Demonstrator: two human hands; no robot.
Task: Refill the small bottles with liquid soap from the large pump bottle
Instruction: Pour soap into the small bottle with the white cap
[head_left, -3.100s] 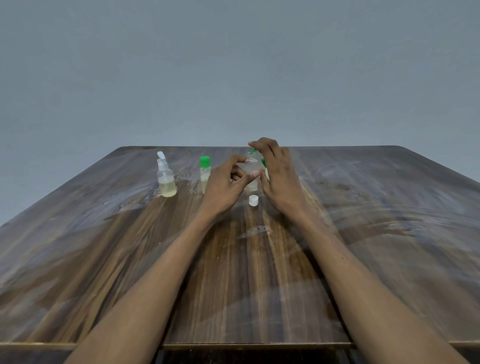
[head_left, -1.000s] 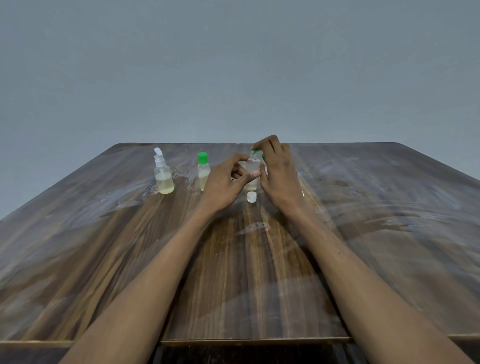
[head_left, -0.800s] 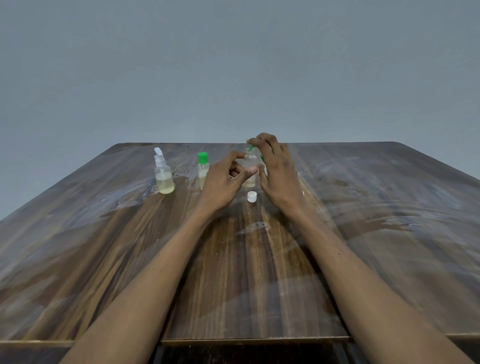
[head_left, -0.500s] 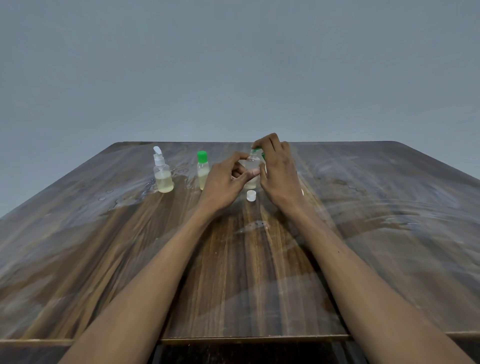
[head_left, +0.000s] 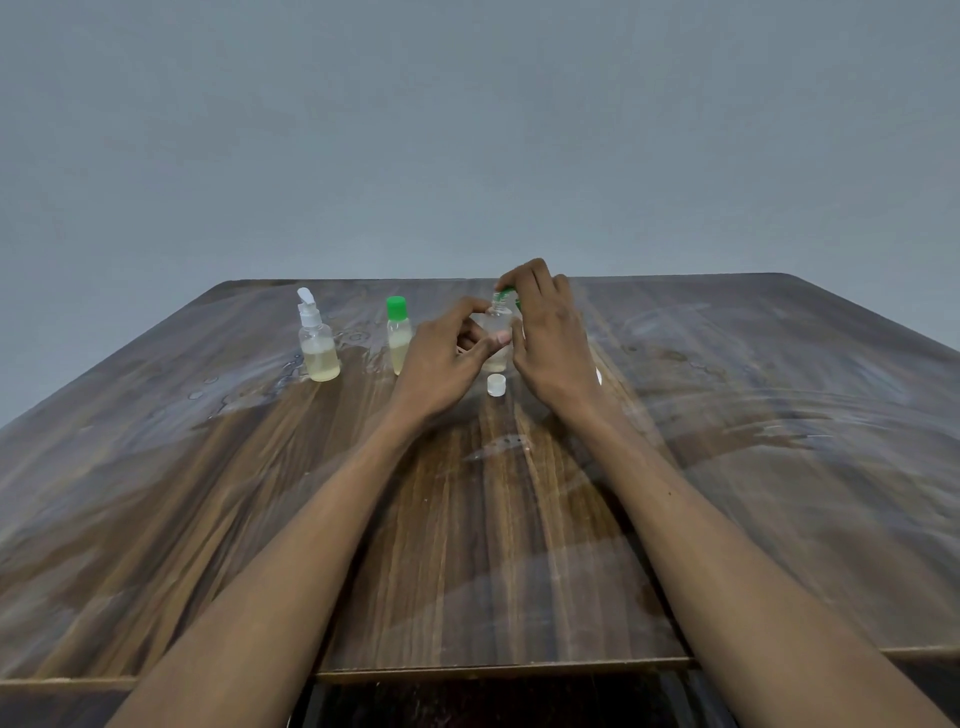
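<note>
Two bare forearms reach across a wet wooden table (head_left: 519, 545). Beyond a loose white cap (head_left: 496, 385), the left hand (head_left: 441, 358) grasps a small clear bottle (head_left: 497, 325); the right hand (head_left: 550, 338) pinches a green cap (head_left: 505, 293) at its neck. Farther left stand a green-capped bottle (head_left: 398, 332) and the pump bottle (head_left: 317, 345). No labels are legible.

A plain indoor room, its kind hard to tell: a bare grey-blue wall (head_left: 467, 130) fills the upper half of the frame, and a dark wood-grain desk (head_left: 467, 545) with a glossy, streaked top fills the lower half. A few small plastic bottles (head_left: 318, 343) stand at centre left, suggesting a home or simple staged workspace
</note>
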